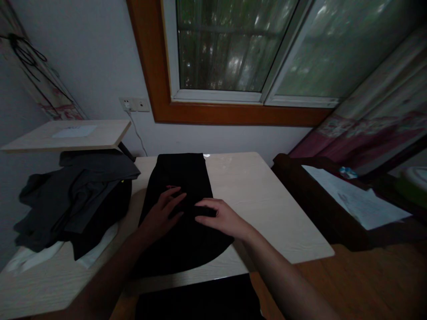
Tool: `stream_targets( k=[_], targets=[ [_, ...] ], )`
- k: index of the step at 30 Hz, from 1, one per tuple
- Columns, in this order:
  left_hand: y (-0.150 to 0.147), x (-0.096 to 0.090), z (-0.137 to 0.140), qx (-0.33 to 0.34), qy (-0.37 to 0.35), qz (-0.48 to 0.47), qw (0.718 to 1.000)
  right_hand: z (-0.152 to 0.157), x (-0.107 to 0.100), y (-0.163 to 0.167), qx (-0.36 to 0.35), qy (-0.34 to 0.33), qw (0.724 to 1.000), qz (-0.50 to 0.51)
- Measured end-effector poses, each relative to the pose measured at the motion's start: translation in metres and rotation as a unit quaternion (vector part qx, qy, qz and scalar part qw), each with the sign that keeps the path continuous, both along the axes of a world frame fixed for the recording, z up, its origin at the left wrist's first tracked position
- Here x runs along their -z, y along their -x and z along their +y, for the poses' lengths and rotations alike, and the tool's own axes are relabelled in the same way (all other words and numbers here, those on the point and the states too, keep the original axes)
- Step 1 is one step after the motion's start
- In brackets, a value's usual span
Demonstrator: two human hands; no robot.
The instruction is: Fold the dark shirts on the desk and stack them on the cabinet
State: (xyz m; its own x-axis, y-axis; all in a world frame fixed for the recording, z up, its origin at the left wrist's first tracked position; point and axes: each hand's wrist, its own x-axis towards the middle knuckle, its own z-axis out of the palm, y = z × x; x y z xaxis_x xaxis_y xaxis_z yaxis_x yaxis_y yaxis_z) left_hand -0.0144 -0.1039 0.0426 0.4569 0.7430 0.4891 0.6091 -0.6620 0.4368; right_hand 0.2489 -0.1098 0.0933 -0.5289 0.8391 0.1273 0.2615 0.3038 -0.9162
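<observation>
With the left hand (161,216) and right hand (227,217) over it, fingers parted, the black garment (180,171) on the surface (253,191) could crease or slip off the surface's near edge if dragged backward.

I've got one blk garment (190,233) — skirt-like, can't confirm type — laid flat on the pale tbl (253,200). Narrow straight end's up at the far edge; sides flare out, wide hem curving near the front edge. Fabric's too dark for me to read folds; lower L corner's partly hidden.
</observation>
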Motion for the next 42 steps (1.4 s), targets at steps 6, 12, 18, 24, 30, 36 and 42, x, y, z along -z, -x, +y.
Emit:
stream_targets(
  k=[6,12,18,24,30,36,42],
  targets=[
    [0.005,-0.004,-0.008,0.112,0.122,0.013,0.986,-0.016,0.008,0.02,-0.062,-0.093,0.994,-0.016],
    [0.02,-0.024,-0.02,0.068,0.081,-0.066,0.992,-0.034,0.033,-0.014,0.006,-0.162,0.982,-0.096],
    [0.024,-0.038,-0.026,0.0,0.089,-0.098,0.991,-0.05,0.054,-0.042,0.035,-0.207,0.965,-0.16],
    [0.032,-0.025,-0.032,-0.019,0.092,-0.125,0.988,-0.065,0.063,-0.052,0.039,-0.204,0.961,-0.184],
    [0.057,-0.007,-0.037,0.009,0.121,-0.128,0.984,-0.071,0.063,-0.058,0.008,-0.222,0.952,-0.212],
    [0.087,0.007,-0.04,0.074,0.262,-0.061,0.96,-0.081,0.041,-0.058,-0.093,-0.209,0.948,-0.22],
    [0.104,0.011,-0.04,0.034,0.35,-0.012,0.936,-0.063,0.03,-0.057,-0.121,-0.142,0.966,-0.179]
  ],
)
